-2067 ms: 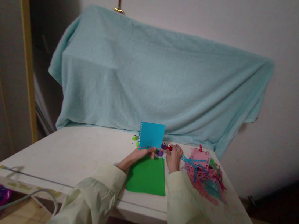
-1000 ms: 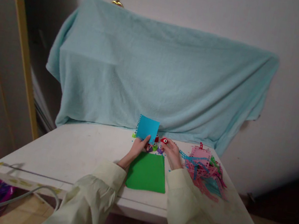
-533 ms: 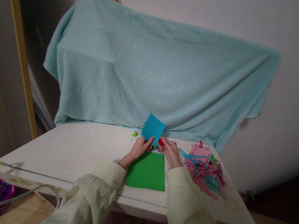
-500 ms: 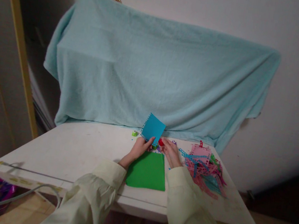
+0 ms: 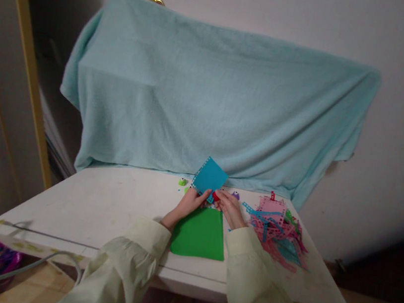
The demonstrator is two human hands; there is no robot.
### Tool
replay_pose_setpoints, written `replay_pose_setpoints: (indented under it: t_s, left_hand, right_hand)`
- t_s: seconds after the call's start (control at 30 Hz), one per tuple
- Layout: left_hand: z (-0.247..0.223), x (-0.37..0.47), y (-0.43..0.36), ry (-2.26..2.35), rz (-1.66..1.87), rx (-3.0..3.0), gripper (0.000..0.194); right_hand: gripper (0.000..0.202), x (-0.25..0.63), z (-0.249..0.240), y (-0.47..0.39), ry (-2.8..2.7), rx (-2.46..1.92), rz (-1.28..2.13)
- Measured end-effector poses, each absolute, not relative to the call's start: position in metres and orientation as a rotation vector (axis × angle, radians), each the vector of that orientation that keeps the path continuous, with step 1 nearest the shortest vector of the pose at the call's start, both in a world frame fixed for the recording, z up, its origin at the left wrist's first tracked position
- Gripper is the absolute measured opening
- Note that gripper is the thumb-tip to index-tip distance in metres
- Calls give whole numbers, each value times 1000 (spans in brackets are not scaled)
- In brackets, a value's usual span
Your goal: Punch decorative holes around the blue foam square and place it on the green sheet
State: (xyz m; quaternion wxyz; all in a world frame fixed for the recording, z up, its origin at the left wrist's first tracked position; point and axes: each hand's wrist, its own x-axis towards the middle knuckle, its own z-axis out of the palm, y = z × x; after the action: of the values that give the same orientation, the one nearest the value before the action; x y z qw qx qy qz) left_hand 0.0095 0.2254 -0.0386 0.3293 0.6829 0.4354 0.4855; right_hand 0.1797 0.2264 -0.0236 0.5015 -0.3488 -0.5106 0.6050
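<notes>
A square sheet of blue craft paper [image 5: 210, 177] is tilted up above the table, with a row of small holes along its left edge. My left hand [image 5: 189, 203] pinches its lower corner between thumb and fingers. In my right hand [image 5: 230, 207] is a small red craft punch [image 5: 215, 196], held against that corner of the sheet; its jaw is too small to make out. Beneath both hands lies a green sheet [image 5: 199, 233], flat near the table's front edge.
On the right, punched paper strips and scraps [image 5: 277, 227] form a heap. A small green figure-like piece [image 5: 182, 182] and a purple one [image 5: 235, 195] sit behind my hands. A light blue cloth [image 5: 217, 93] hangs at the back of the white table [image 5: 104, 203]. A grey cable [image 5: 19, 274] loops at the lower left.
The blue paper has shifted slightly right and turned clockwise, and my two hands are closer together, with the red punch nearer the paper's lower corner.
</notes>
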Motion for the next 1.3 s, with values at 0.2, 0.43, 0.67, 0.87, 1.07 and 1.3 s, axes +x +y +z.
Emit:
replay_pose_setpoints:
  t_s: [0.2, 0.43, 0.67, 0.87, 1.07, 1.3]
  left_hand:
    - [-40, 8, 227, 1057, 1240, 1709, 47]
    - [-38, 4, 228, 1012, 1203, 1651, 44]
    - [-36, 5, 227, 972, 1200, 1626, 43]
    - [-37, 5, 229, 917, 1187, 1601, 42]
    - [-34, 6, 226, 874, 1180, 1528, 43]
    - [-21, 9, 215, 889, 1129, 1519, 49]
  right_hand:
    - [32, 182, -23, 225, -1299, -841, 1519]
    - [33, 182, -22, 224, -1318, -838, 1560]
    - [34, 181, -21, 222, -1325, -848, 1561]
    - [37, 181, -22, 223, -1322, -882, 1561]
    - [33, 180, -16, 219, -1362, -803, 1503]
    - [36, 175, -11, 214, -1316, -830, 1388]
